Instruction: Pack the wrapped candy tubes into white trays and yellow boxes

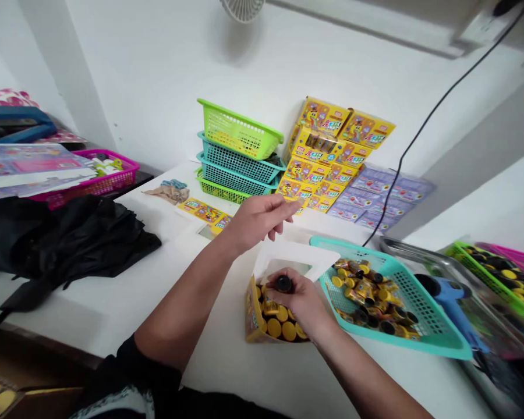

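My right hand [303, 299] grips a small yellow tub with a black cap [283, 283] over an open yellow display box [255, 326]. Inside the box, several tubs with yellow lids [282, 330] stand packed together. The box's white flap [297, 251] is raised behind my right hand. Above and beyond the flap, my left hand [264, 220] hovers with its fingers stretched out and nothing in them. To the right of the box, a turquoise basket [441, 343] holds a loose heap of similar tubs [371, 294], some with black caps and some with yellow.
Stacked baskets [240, 166] and piled yellow boxes [317, 151] stand against the wall, beside purple boxes [375, 195]. A blue heat gun or similar tool [454, 302] lies by a metal tray [419, 256]. Black cloth [100, 235] is at left. A black cable [399, 166] hangs behind the basket.
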`<state>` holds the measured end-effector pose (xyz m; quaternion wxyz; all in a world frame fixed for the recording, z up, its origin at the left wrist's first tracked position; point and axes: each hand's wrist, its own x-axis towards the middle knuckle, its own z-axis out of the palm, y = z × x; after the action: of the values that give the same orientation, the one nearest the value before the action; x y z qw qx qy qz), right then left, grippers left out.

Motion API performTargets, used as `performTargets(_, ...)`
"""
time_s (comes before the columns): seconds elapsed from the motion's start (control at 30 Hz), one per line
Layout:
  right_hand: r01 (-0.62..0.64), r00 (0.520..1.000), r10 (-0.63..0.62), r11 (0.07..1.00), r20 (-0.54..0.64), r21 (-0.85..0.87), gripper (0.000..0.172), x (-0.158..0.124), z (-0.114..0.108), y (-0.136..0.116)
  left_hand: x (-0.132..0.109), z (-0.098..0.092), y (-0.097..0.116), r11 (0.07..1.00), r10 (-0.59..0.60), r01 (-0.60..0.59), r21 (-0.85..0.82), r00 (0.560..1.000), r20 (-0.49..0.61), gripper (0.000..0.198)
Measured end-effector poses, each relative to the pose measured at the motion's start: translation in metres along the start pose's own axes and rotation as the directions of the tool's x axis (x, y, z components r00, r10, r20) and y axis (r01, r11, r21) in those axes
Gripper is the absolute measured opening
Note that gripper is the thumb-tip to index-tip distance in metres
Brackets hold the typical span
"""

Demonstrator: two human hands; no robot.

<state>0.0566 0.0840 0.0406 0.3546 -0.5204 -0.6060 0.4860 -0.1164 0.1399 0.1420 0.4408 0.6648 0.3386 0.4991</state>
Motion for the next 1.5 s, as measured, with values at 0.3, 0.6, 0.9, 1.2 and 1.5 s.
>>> performTargets(0.3, 0.35, 0.87, -0.189, 0.886, -0.455, 0.303, 0.024, -0.025, -0.019, -0.013, -0.022, 0.014, 0.017, 0.808, 0.127, -0.319, 0.496, 0.916, 0.381, 0.019)
performTargets(0.6, 0.018, 0.952, 0.242, 0.567, -0.188, 0.823, 0.035, -0.029, -0.014, -0.023, -0.072, 0.043, -0.009, 0.785, -0.019, -0.254, 0.565, 0.902, 0.432, 0.03)
performTargets(0.9, -0.04, 0.976, 0.187, 0.66, -0.112, 0.75, 0.026, -0.022, -0.011, -0.011, -0.074, 0.042, -0.03, 0.756, 0.043, -0.197, 0.624, 0.967, 0.253, 0.015)
performTargets(1.2, 0.047, 0.995, 0.018, 0.793, -0.101, 0.608, 0.037, -0.028, -0.016, -0.006, -0.072, 0.035, -0.041, 0.977, -0.212, 0.21, 0.035, 0.956, 0.202, 0.025)
performTargets(1.5, 0.125, 0.989, -0.072, 0.86, -0.125, 0.495, 0.032, -0.029, -0.014, -0.005, -0.074, 0.031, -0.037, 0.976, -0.073, 0.02, 0.215, 0.968, 0.241, 0.017)
